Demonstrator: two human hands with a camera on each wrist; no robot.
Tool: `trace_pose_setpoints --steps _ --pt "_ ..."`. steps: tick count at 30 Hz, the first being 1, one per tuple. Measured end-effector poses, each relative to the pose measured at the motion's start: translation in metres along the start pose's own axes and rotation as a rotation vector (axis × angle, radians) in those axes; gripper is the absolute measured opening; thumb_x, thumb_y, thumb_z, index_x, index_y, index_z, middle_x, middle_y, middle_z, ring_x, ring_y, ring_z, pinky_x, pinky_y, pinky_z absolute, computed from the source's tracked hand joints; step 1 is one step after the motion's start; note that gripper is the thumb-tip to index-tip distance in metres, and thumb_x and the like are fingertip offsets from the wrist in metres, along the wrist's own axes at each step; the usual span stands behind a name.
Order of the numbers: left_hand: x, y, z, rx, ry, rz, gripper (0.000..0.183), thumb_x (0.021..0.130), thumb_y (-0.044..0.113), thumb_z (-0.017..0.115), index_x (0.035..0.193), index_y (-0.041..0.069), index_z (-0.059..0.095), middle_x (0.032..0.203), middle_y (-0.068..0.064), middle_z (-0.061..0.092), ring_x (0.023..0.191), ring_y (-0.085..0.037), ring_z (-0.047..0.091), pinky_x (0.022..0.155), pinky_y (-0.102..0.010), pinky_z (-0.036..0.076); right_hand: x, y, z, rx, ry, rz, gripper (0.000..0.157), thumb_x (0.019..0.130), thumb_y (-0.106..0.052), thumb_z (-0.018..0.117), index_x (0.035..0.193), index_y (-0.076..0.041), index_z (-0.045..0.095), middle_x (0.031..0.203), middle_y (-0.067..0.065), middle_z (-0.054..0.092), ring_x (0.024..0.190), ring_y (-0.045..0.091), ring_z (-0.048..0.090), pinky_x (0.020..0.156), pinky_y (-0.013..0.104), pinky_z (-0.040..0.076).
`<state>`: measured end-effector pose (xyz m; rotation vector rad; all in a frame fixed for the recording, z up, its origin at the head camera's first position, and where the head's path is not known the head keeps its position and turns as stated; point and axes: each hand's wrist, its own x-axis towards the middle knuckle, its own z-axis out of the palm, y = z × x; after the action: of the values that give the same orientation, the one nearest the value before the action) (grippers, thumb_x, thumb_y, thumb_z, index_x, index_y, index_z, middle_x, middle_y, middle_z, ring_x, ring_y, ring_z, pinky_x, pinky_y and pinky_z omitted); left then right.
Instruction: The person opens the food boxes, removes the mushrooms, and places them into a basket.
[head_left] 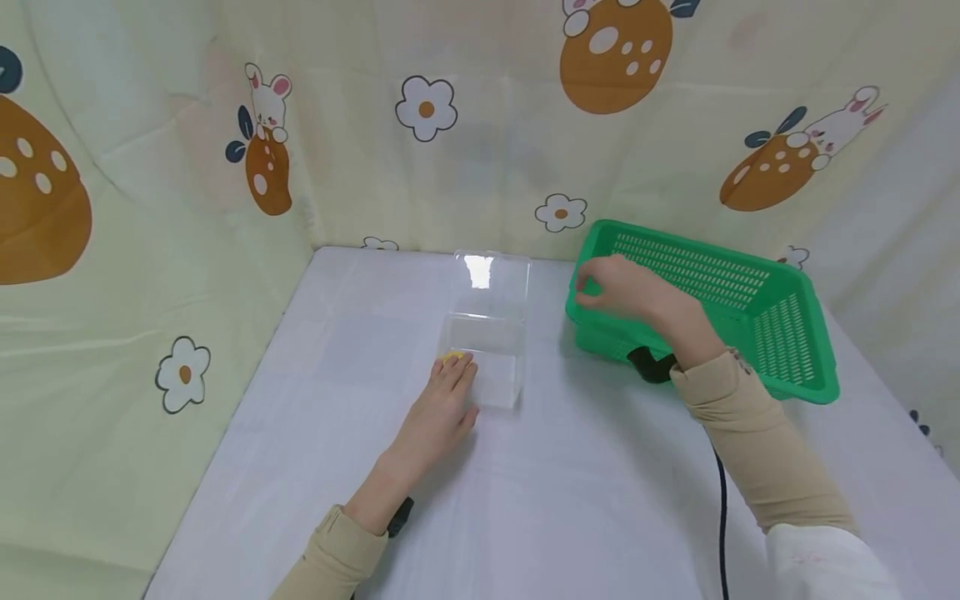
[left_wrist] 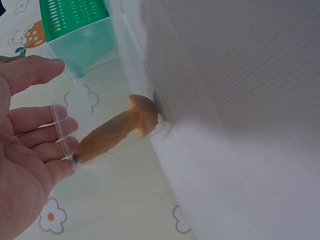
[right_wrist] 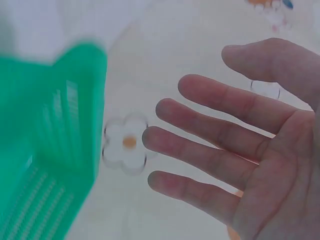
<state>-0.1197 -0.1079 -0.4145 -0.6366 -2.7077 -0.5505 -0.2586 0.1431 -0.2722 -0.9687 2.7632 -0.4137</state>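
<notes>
A clear plastic box (head_left: 497, 379) with its lid (head_left: 491, 283) folded back lies on the table. My left hand (head_left: 438, 408) is at the box's left side, its fingers reaching over the rim; in the left wrist view the thumb stands apart and nothing is gripped. Inside the box lies a brown-capped mushroom (left_wrist: 112, 132), its stem end close to my fingertips; only a yellow bit (head_left: 453, 356) shows in the head view. Over the left end of the green basket (head_left: 806, 342) hovers my right hand (head_left: 618, 287). Its fingers (right_wrist: 210, 137) are spread in the right wrist view and hold nothing.
The green perforated basket stands at the table's back right. Behind and left of the white-covered table (head_left: 540, 517) hangs a curtain (head_left: 337, 167) printed with rabbits and flowers. A black cable (head_left: 722, 525) runs down from the right wrist.
</notes>
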Motion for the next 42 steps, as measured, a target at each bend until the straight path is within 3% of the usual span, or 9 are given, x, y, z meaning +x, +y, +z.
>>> trace_pose_setpoints --steps 4,15,20,25,34,42 --pt "0.001 -0.001 0.0 0.0 -0.004 0.011 0.055 0.079 0.007 0.07 0.125 -0.013 0.047 0.135 -0.025 0.042 0.126 -0.038 0.037 0.108 -0.047 0.021 0.005 -0.019 0.023 0.017 -0.04 -0.006 0.019 0.088 -0.013 0.059 0.101 0.0 0.062 0.101 0.011 0.062 0.082 0.022 0.053 0.073 0.036 0.048" --pt "-0.002 -0.002 -0.003 0.02 0.001 -0.007 0.056 0.078 0.007 0.072 0.125 -0.012 0.049 0.136 -0.024 0.041 0.127 -0.037 0.036 0.108 -0.045 0.021 0.024 -0.054 0.078 0.014 -0.026 -0.176 0.018 0.087 -0.014 0.062 0.1 0.0 0.063 0.099 0.01 0.064 0.08 0.019 0.055 0.071 0.029 0.05" --pt "-0.004 -0.004 -0.004 0.032 0.006 -0.054 0.055 0.078 0.008 0.072 0.125 -0.01 0.049 0.138 -0.024 0.037 0.128 -0.038 0.033 0.109 -0.043 0.019 0.033 -0.065 0.09 0.026 -0.063 -0.166 0.017 0.088 -0.013 0.061 0.099 -0.001 0.064 0.1 0.009 0.064 0.085 0.022 0.057 0.075 0.029 0.05" --pt "-0.006 -0.006 -0.005 0.038 0.02 -0.051 0.053 0.077 0.007 0.073 0.122 -0.01 0.05 0.14 -0.027 0.034 0.128 -0.041 0.032 0.108 -0.045 0.021 0.045 -0.072 0.101 0.029 -0.103 -0.177 0.015 0.086 -0.01 0.062 0.098 -0.002 0.064 0.101 0.009 0.064 0.087 0.024 0.057 0.076 0.03 0.05" --pt "-0.011 -0.009 -0.009 -0.013 0.006 -0.085 0.06 0.077 0.008 0.073 0.128 -0.009 0.046 0.142 -0.027 0.029 0.129 -0.04 0.03 0.108 -0.045 0.02 0.062 -0.083 0.122 0.055 -0.089 -0.262 0.022 0.086 -0.012 0.066 0.106 -0.002 0.062 0.104 0.008 0.064 0.096 0.024 0.059 0.084 0.034 0.048" --pt "-0.013 -0.011 -0.011 -0.03 -0.016 -0.08 0.064 0.077 0.008 0.074 0.131 -0.007 0.044 0.143 -0.027 0.027 0.13 -0.039 0.03 0.108 -0.045 0.02 0.067 -0.084 0.131 0.091 -0.062 -0.248 0.02 0.084 -0.012 0.068 0.103 -0.006 0.065 0.101 0.004 0.065 0.094 0.02 0.059 0.084 0.032 0.047"
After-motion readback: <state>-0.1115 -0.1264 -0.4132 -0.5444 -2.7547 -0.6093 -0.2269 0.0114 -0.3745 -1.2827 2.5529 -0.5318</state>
